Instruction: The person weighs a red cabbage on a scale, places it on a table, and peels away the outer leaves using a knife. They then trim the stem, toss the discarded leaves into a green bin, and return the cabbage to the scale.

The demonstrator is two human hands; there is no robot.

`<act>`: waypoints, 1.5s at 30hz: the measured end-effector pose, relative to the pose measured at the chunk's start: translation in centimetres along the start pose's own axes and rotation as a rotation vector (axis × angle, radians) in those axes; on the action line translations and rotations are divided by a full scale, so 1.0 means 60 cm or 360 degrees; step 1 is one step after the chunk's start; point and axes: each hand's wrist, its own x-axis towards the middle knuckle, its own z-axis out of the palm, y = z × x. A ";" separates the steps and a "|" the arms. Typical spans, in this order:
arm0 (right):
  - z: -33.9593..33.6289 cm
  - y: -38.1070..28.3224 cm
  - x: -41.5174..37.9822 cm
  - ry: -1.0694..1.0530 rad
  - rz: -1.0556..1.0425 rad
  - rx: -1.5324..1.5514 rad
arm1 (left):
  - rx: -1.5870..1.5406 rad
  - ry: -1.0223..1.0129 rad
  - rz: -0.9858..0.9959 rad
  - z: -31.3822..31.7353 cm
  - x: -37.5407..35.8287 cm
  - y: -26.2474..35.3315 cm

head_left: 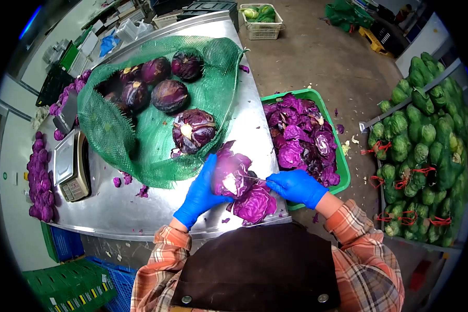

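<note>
My left hand (198, 195), in a blue glove, is closed on the side of a red cabbage (231, 174) with its pale stem end showing. My right hand (296, 186), gloved in blue too, grips a knife (254, 178) whose thin blade reaches to the cabbage's base. Loose purple outer leaves (255, 203) lie below the cabbage on the metal table. Beyond my left hand, a green mesh bag (156, 130) lies spread open with several whole red cabbages (170, 96) on it.
A green crate (343, 166) full of purple leaves stands right of the metal table (104, 208). On the left are a scale (73, 166) and rows of red cabbages (40, 179). Bagged green cabbages (421, 151) are stacked at right; a white basket (262, 31) sits behind.
</note>
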 end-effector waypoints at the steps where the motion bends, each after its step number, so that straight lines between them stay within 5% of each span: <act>1: 0.000 0.000 0.000 0.0006 0.0014 0.0018 | 0.0011 -0.0027 0.0016 -0.004 0.002 0.001; 6: 0.024 0.022 0.020 -0.0061 0.0300 0.0500 | -0.0061 -0.0108 0.0014 -0.018 0.010 -0.003; 10: 0.021 0.109 0.037 0.0255 0.0692 0.0165 | 0.0019 -0.0197 0.0053 -0.021 0.008 0.013; 13: -0.001 0.071 0.023 0.0282 0.0534 0.0295 | -0.0017 -0.0163 0.0088 -0.017 0.006 0.017; 15: 0.027 0.044 0.030 0.0240 0.0560 0.1036 | -0.0033 -0.0101 0.0070 -0.011 0.006 0.006; 19: 0.021 -0.049 0.069 -0.0095 0.0754 0.1661 | 0.0009 -0.0159 0.0168 -0.013 -0.016 -0.007; 21: 0.138 0.019 0.117 0.0109 0.0451 0.1846 | 0.0015 -0.0181 0.0176 -0.029 -0.043 -0.019; 23: 0.096 -0.001 0.117 -0.0291 0.0832 0.1633 | -0.0021 -0.0172 0.0141 -0.053 -0.070 -0.013; 24: 0.096 -0.013 0.120 -0.0339 0.0816 0.1647 | 0.0003 -0.0190 -0.0209 -0.062 -0.081 0.007; 27: 0.113 -0.082 0.119 -0.0426 0.0698 0.1486 | 0.0215 0.0291 -0.0102 -0.008 -0.069 0.043; 28: 0.141 -0.079 0.121 -0.0282 0.0572 0.1252 | 0.0675 0.0067 -0.0353 -0.007 -0.061 0.069; 29: 0.179 -0.069 0.128 -0.0137 0.0442 0.1020 | 0.0591 0.0154 -0.0276 -0.010 -0.070 0.059; 31: 0.242 -0.038 0.126 0.0094 0.0404 0.1355 | 0.0441 0.0323 -0.0113 -0.020 -0.095 0.012; 34: 0.192 -0.015 0.110 -0.0139 0.1026 0.1785 | -0.0252 0.0420 -0.0408 -0.044 -0.138 -0.047; 36: 0.173 0.028 0.106 -0.0112 0.1172 0.1593 | -0.0942 0.0480 -0.0554 -0.053 -0.153 -0.064; 38: 0.123 0.039 0.099 0.0172 0.1197 0.1371 | -0.1082 0.0562 -0.0574 -0.053 -0.164 -0.071; 41: 0.160 0.084 0.101 0.0761 0.0377 0.0779 | -0.1191 0.0683 -0.0586 -0.038 -0.172 -0.105; 43: 0.181 0.028 0.102 0.0380 0.0213 0.1134 | -0.1313 0.0729 -0.0667 -0.027 -0.167 -0.121; 45: 0.155 -0.054 0.111 -0.0149 0.0526 0.1625 | -0.1666 0.0648 -0.0824 -0.012 -0.146 -0.119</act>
